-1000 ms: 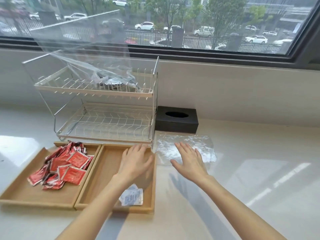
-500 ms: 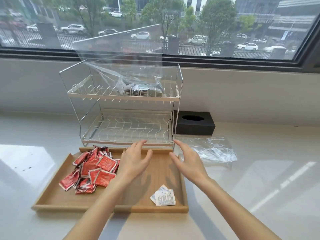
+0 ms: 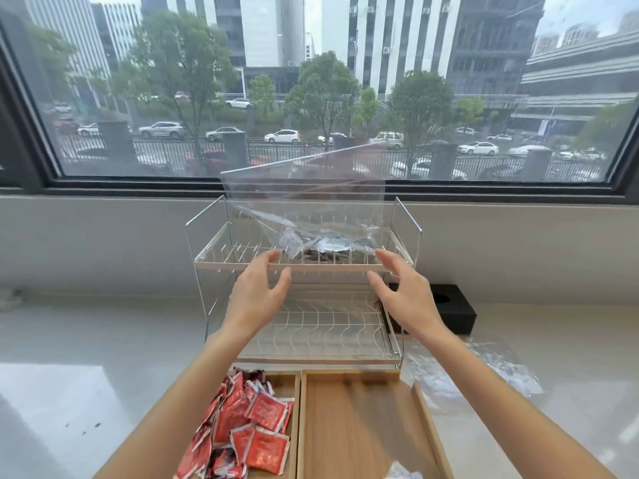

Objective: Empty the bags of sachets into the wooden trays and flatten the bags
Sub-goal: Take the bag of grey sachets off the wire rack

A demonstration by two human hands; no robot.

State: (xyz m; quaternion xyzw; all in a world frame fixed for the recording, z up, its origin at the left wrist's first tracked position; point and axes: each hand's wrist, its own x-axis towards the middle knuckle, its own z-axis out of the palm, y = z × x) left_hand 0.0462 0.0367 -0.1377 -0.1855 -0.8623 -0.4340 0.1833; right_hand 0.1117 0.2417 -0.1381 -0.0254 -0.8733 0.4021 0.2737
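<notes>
A clear plastic bag (image 3: 307, 198) holding silver and white sachets (image 3: 325, 245) stands on the top shelf of a white wire rack (image 3: 214, 262). My left hand (image 3: 257, 295) and my right hand (image 3: 403, 293) are raised in front of that shelf, fingers spread, one on each side below the bag, holding nothing. Two wooden trays sit side by side at the bottom: the left tray (image 3: 292, 382) holds a pile of red sachets (image 3: 247, 430), and the right tray (image 3: 352, 420) shows a white sachet (image 3: 403, 473) at its near edge. A flattened empty bag (image 3: 484, 371) lies to the right of the trays.
A black tissue box (image 3: 453, 309) stands right of the rack against the wall. The rack's lower shelf (image 3: 321, 337) has nothing on it. White counter (image 3: 86, 357) stretches to the left and right. A wide window with a dark frame runs behind the rack.
Both hands left the flattened bag, passed over the right tray and rose to the rack's top shelf. The view tilted upward, so the trays moved to the bottom edge.
</notes>
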